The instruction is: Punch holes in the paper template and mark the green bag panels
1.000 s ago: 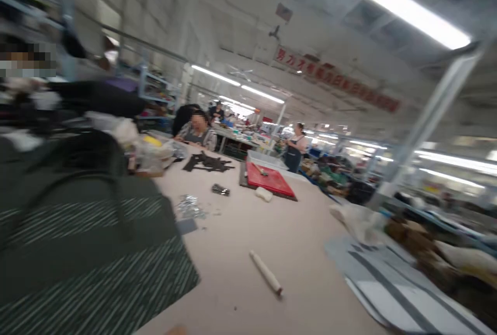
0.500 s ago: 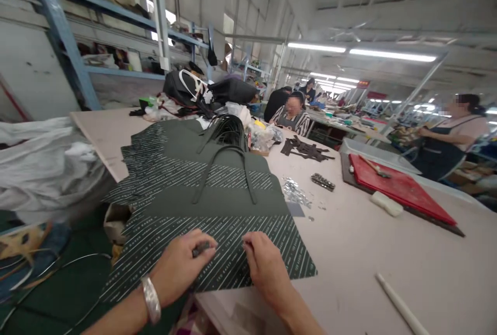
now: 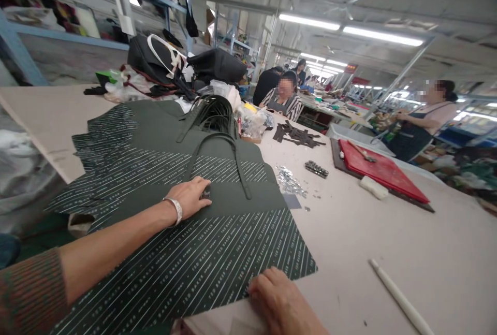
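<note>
My left hand [image 3: 189, 198], with a silver bracelet at the wrist, is closed round a small dark metallic item [image 3: 206, 191] over the plain green band of the panels. Striped and plain dark green panels [image 3: 217, 252] lie overlapped on the table. At the near edge of the front panel rests my right hand [image 3: 274, 293], fingers curled; whatever they grip is hidden. A thin green strap [image 3: 243, 169] loops across the panels, just beyond my left hand.
Silver metal pieces [image 3: 289, 182], a dark metal bundle [image 3: 316, 169] and brown strips [image 3: 297, 135] lie to the right. Further right are a red slab [image 3: 382, 169] and a white rod [image 3: 399, 296]. One person [image 3: 283, 99] sits beyond the table; another [image 3: 419, 122] stands at right.
My left hand has moved forward over the panels with the small dark item. My right hand has come down to the near edge. The view has shifted.
</note>
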A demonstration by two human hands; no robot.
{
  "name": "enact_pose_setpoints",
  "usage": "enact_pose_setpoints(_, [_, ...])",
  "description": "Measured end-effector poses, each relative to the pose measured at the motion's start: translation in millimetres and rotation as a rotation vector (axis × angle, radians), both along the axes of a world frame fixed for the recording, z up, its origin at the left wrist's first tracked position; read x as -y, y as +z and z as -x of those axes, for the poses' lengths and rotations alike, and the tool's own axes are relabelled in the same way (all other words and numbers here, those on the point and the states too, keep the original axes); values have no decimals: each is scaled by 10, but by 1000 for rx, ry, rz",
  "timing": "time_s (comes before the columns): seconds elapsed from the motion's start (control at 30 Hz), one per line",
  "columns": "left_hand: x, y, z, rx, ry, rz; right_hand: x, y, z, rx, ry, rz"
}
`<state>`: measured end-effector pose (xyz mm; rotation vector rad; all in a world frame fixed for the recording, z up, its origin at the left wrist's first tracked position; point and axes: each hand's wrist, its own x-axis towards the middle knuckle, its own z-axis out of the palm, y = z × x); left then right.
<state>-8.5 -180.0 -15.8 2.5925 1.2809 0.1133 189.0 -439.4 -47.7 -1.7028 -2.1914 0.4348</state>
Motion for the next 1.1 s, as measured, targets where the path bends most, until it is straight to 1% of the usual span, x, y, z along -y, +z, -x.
enact_pose_setpoints(0.1, [-108,14,-89,-52,-9,8,91,4,-73,-285,-81,69])
enact_pose_setpoints(0.17, [-214,29,-142,-82,-17,23,105,-18,-72,-409,-163,63])
enact_pose_setpoints(0.23, [-328,48,-186,-108,-27,49,102,-41,-48,-482,-232,37])
enact_pose_setpoints(0.3, [-423,64,-222,-136,-43,90,102,-37,-27,-542,-274,15])
enact_pose_setpoints(0.4, [-477,63,-273,-175,-87,169,132,45,-36,-603,-312,17])
enact_pose_setpoints(0.47, [-425,38,-313,-183,-137,209,176,133,-67,-624,-376,24])
enact_pose_setpoints(0.53, [-304,5,-350,-176,-181,227,234,206,-107,-664,-475,35])
enact_pose_setpoints(0.6, [-149,-18,-371,-166,-192,216,302,232,-150,-704,-561,44])
enact_pose_setpoints(0.63, [-75,-20,-369,-165,-184,204,339,222,-170,-708,-583,52])
enact_pose_setpoints(0.73, [79,8,-305,-183,-122,171,457,129,-214,-695,-589,58])
enact_pose_setpoints(0.83, [121,59,-182,-209,-60,185,555,32,-227,-692,-565,36])
enact_pose_setpoints(0.97, [128,79,-58,-211,-22,282,595,-2,-200,-682,-567,17])
enact_pose_setpoints(1.03, [138,69,-54,-201,-15,322,581,-9,-179,-678,-572,-3])
enact_pose_setpoints(1.1, [152,63,-85,-175,-40,370,562,-24,-177,-701,-584,-15])
